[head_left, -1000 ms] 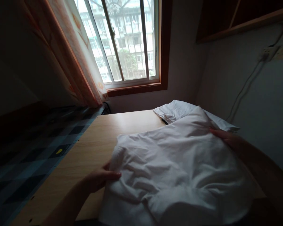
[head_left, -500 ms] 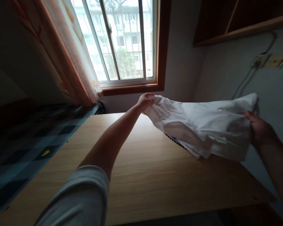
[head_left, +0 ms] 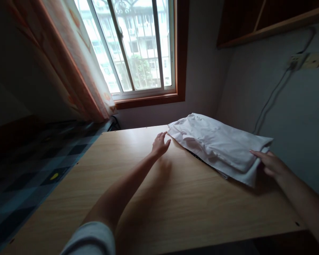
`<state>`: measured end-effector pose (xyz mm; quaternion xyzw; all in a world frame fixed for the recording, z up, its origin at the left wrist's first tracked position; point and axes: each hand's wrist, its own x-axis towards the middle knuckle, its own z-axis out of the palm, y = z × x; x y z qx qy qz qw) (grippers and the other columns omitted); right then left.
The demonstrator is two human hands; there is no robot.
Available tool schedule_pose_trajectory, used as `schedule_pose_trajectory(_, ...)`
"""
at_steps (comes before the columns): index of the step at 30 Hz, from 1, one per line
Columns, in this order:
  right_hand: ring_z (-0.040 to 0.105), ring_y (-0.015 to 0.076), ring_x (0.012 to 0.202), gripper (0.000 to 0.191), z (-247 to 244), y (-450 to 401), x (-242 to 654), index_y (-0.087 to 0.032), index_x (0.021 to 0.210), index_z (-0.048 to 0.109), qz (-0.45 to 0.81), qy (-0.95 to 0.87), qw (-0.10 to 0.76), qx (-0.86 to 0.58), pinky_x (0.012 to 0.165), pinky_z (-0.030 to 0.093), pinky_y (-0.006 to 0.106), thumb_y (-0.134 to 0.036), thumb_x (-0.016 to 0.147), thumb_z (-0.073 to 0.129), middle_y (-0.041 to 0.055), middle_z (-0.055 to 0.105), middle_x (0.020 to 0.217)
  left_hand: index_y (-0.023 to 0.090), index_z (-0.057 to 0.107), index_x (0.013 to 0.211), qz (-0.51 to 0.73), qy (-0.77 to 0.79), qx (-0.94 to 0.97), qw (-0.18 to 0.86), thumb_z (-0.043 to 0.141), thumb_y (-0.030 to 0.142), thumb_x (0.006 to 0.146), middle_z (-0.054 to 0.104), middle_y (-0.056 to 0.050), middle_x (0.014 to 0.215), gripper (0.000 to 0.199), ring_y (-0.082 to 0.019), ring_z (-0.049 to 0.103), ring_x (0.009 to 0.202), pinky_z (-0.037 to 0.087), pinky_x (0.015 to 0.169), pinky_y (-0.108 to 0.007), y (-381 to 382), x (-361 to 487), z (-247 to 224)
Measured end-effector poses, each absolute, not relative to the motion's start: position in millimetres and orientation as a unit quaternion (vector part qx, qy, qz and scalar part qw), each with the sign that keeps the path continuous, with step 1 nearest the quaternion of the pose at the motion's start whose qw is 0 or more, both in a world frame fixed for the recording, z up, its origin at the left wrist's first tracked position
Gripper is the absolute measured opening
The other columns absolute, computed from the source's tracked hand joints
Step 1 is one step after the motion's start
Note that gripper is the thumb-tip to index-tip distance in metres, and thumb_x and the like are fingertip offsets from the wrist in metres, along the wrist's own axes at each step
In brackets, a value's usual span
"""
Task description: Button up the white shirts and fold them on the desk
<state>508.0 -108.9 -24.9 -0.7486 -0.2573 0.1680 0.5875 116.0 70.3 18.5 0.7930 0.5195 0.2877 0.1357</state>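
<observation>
A folded white garment (head_left: 215, 141), a little wrinkled, lies toward the back right of the wooden tabletop (head_left: 138, 184). Its exact kind cannot be made out. Under its front edge shows a thin strip of dark patterned cloth (head_left: 195, 156). My left hand (head_left: 161, 144) hovers over the wood just left of the garment, fingers apart and holding nothing. At the garment's right end, my right hand (head_left: 272, 163) pinches its edge, thumb side on top; some of its fingers are hidden beneath the fabric.
A bed with a dark checked cover (head_left: 55, 148) adjoins the table's left side. Behind stand a window (head_left: 138, 53) and an orange floral curtain (head_left: 79, 63). A cable (head_left: 271, 95) hangs from a wall socket (head_left: 295, 61) at right, below a wooden shelf (head_left: 276, 33).
The white garment has come down flat onto the table. My left hand has let go of its left end and moved lower; my right hand, still gripping, has shifted left and down.
</observation>
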Motion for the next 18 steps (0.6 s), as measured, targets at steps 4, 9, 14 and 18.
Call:
schedule_pose_trajectory(4, 0.066, 0.0223, 0.067, 0.052, -21.4, -129.3, 518.4, -0.015, 0.127, 0.057, 0.311, -0.207, 0.584, -0.721, 0.063, 0.051, 0.037, -0.014, 0.076, 0.069, 0.0228, 0.069, 0.102, 0.015, 0.052, 0.134, 0.317, 0.481, 0.806, 0.138, 0.051, 0.034, 0.089, 0.051, -0.015, 0.139, 0.049, -0.025, 0.048, 0.132, 0.039, 0.112, -0.043, 45.2, 37.3, -1.3)
schedule_pose_trajectory(9, 0.065, 0.0377, 0.086, 0.077, 6.2, -141.9, 513.6, -0.006, 0.141, 0.049, -0.037, -0.393, 0.329, -0.858, 0.069, 0.045, 0.05, -0.029, 0.073, 0.077, 0.0344, 0.063, 0.103, 0.017, 0.049, 0.137, 0.331, 0.5, 0.798, 0.059, 0.051, 0.036, 0.088, 0.052, -0.014, 0.138, 0.052, -0.027, 0.046, 0.134, 0.039, 0.112, -0.047, 25.6, -60.3, 6.6)
schedule_pose_trajectory(14, 0.054, 0.0332, 0.12, 0.047, 34.2, -113.8, 396.0, -0.013, 0.127, 0.063, -0.238, -0.634, 0.337, -0.654, 0.1, 0.041, 0.05, -0.042, 0.093, 0.049, 0.0223, 0.061, 0.124, 0.019, 0.042, 0.144, 0.283, 0.522, 0.804, -0.038, 0.052, 0.047, 0.089, 0.041, -0.016, 0.15, 0.063, -0.031, 0.034, 0.142, 0.031, 0.115, -0.052, 4.3, -94.1, 29.9)
schedule_pose_trajectory(18, 0.026, 0.0307, 0.145, 0.049, 14.4, -83.5, 272.7, -0.031, 0.137, 0.056, -0.088, -0.775, 0.209, -0.59, 0.115, 0.016, 0.059, -0.054, 0.098, 0.037, 0.0074, 0.037, 0.156, 0.029, 0.04, 0.147, 0.211, 0.538, 0.815, -0.047, 0.052, 0.058, 0.088, 0.026, -0.012, 0.16, 0.067, -0.032, 0.028, 0.146, 0.023, 0.116, -0.058, -17.3, -69.8, 26.9)
